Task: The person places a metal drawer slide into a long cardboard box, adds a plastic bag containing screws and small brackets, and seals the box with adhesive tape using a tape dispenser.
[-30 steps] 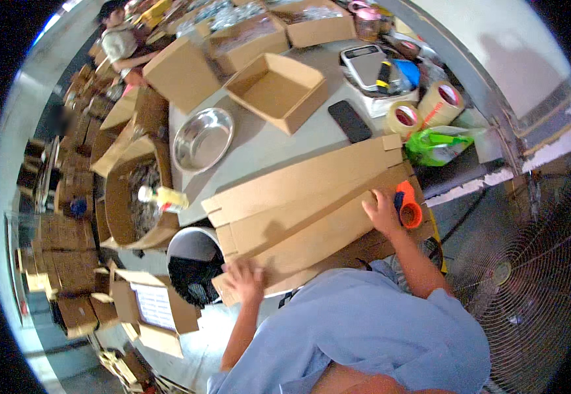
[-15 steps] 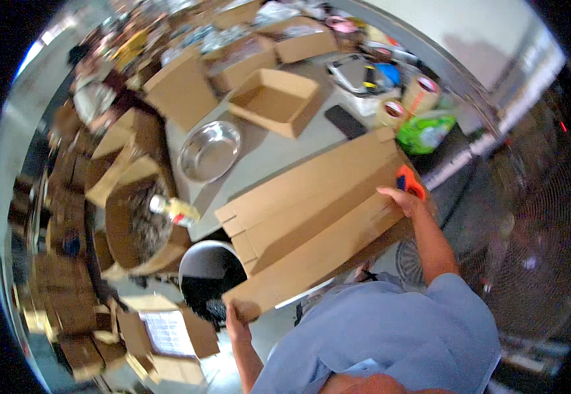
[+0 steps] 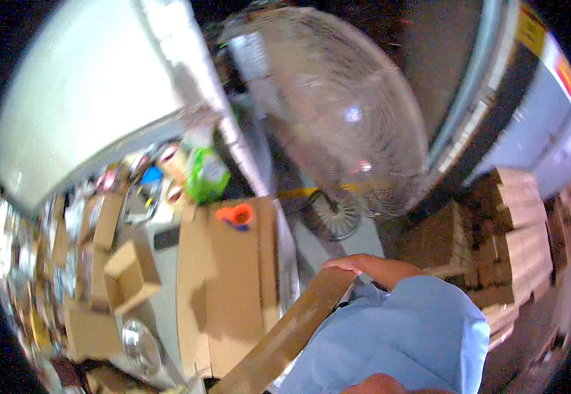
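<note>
My right hand (image 3: 346,264) grips the upper end of a long, narrow folded cardboard piece (image 3: 284,333). That piece slants down to the lower edge, close along the front of my blue shirt. My left hand is out of the picture. Beyond the held piece, a flat cardboard sheet (image 3: 233,289) lies on the table, with an orange and blue tape dispenser (image 3: 236,215) resting on its far end.
A large caged fan (image 3: 344,111) stands beyond the table. Stacked cardboard (image 3: 525,243) rises at the right. On the table are a green bag (image 3: 206,174), tape rolls (image 3: 174,192), a black phone (image 3: 165,239), an open carton (image 3: 130,279) and a metal bowl (image 3: 141,345).
My view has swung right, toward the fan and stacked cardboard. The held cardboard has come off the table toward my body, apart from the sheet with the dispenser. My left hand has left view.
</note>
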`<act>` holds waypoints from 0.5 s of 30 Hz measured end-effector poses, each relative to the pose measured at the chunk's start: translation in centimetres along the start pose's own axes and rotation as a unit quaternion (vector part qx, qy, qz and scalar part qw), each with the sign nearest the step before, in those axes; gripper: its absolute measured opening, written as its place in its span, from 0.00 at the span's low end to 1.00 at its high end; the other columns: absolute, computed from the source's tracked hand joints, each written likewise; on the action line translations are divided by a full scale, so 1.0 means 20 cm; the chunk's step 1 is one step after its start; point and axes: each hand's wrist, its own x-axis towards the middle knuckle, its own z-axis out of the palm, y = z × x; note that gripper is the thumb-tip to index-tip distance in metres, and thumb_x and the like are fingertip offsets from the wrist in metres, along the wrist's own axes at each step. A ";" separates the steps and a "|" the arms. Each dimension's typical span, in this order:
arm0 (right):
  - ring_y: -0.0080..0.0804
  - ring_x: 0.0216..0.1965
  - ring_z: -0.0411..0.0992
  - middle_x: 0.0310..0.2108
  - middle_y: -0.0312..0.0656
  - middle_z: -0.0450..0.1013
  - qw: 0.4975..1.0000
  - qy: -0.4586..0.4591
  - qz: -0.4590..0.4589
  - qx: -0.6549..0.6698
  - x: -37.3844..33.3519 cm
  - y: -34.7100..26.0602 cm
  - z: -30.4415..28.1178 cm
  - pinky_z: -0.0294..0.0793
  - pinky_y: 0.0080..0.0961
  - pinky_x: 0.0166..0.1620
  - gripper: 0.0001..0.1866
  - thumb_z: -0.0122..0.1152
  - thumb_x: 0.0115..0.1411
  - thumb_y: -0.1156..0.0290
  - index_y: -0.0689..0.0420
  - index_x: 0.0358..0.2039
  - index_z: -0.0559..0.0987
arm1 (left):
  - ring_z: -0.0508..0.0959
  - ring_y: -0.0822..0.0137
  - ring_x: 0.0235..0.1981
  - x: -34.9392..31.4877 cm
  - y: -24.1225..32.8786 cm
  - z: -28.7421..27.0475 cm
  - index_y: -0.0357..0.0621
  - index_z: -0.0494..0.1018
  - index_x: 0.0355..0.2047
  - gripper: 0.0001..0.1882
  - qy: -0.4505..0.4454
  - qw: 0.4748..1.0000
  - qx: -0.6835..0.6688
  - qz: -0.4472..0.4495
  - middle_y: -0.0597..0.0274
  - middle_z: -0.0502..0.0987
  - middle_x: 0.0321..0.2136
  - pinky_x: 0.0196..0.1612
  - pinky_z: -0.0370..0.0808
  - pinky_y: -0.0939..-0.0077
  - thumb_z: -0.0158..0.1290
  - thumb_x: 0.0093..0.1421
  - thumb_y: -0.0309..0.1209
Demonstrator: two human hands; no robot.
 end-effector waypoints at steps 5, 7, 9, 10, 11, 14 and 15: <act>0.25 0.50 0.67 0.50 0.34 0.68 0.976 0.051 0.040 0.208 -0.49 0.28 -0.13 0.69 0.34 0.48 0.31 0.49 0.54 0.39 0.46 0.51 0.70 | 0.69 0.58 0.51 -0.10 -0.13 0.27 0.41 0.62 0.53 0.28 -0.119 0.988 0.084 -0.044 0.56 0.68 0.49 0.50 0.69 0.63 0.52 0.54 0.38; 0.24 0.50 0.66 0.50 0.33 0.69 0.963 0.082 0.007 0.255 -0.75 0.43 -0.18 0.68 0.34 0.48 0.31 0.50 0.53 0.39 0.45 0.51 0.71 | 0.69 0.58 0.51 -0.16 -0.23 0.37 0.41 0.61 0.54 0.28 -0.164 0.978 0.116 -0.060 0.56 0.68 0.49 0.50 0.69 0.63 0.53 0.54 0.37; 0.25 0.49 0.67 0.50 0.33 0.69 0.961 0.163 0.020 0.222 -1.18 0.40 -0.12 0.68 0.34 0.48 0.31 0.52 0.51 0.39 0.44 0.50 0.71 | 0.69 0.58 0.51 -0.24 -0.32 0.44 0.41 0.61 0.54 0.29 -0.199 0.967 0.140 -0.072 0.56 0.68 0.49 0.50 0.69 0.63 0.53 0.54 0.37; 0.25 0.49 0.67 0.50 0.32 0.69 0.955 0.210 0.029 0.208 -1.37 0.46 -0.12 0.68 0.34 0.48 0.31 0.53 0.50 0.39 0.44 0.50 0.72 | 0.69 0.58 0.51 -0.30 -0.39 0.50 0.41 0.61 0.54 0.29 -0.222 0.960 0.152 -0.082 0.56 0.68 0.49 0.50 0.69 0.63 0.53 0.53 0.36; 0.26 0.48 0.67 0.50 0.32 0.69 0.941 0.258 0.019 0.217 -1.50 0.65 -0.17 0.67 0.34 0.49 0.32 0.55 0.49 0.39 0.44 0.50 0.72 | 0.69 0.58 0.51 -0.37 -0.46 0.57 0.41 0.60 0.54 0.29 -0.247 0.950 0.165 -0.092 0.56 0.68 0.49 0.50 0.69 0.63 0.53 0.53 0.36; 0.29 0.49 0.66 0.51 0.34 0.68 0.892 0.374 -0.232 0.101 -1.98 1.21 -0.30 0.65 0.32 0.51 0.32 0.55 0.50 0.45 0.48 0.53 0.69 | 0.69 0.58 0.51 -0.58 -0.69 0.74 0.41 0.60 0.55 0.30 -0.316 0.919 0.203 -0.120 0.56 0.68 0.50 0.50 0.69 0.63 0.53 0.53 0.35; 0.30 0.50 0.66 0.51 0.35 0.67 0.861 0.399 -0.296 0.108 -2.13 1.35 -0.30 0.65 0.31 0.51 0.31 0.55 0.51 0.47 0.49 0.54 0.68 | 0.69 0.57 0.51 -0.64 -0.76 0.79 0.41 0.60 0.55 0.30 -0.340 0.905 0.217 -0.135 0.56 0.68 0.50 0.50 0.69 0.63 0.54 0.53 0.35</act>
